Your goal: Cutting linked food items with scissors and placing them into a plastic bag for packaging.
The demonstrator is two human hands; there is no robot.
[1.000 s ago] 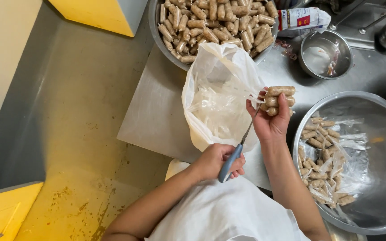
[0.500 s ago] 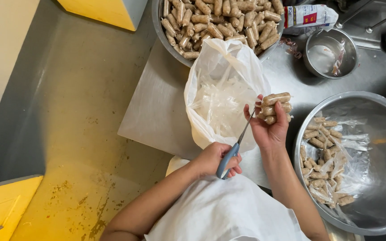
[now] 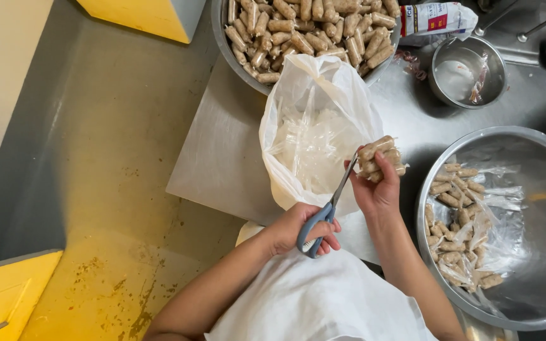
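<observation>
My left hand (image 3: 298, 230) grips the scissors (image 3: 325, 215); my right hand (image 3: 377, 189) clasps the wrapped sausages (image 3: 380, 158) beside the plastic bag (image 3: 314, 132).

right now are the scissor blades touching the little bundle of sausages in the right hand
Touching. In the head view the scissors run up from the left hand, and the blade tips meet the sausage bundle held by the right hand, no gap visible.

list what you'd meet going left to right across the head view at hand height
yellow floor → left hand → scissors → right hand holding a pack of sausages → big steel bowl
</observation>
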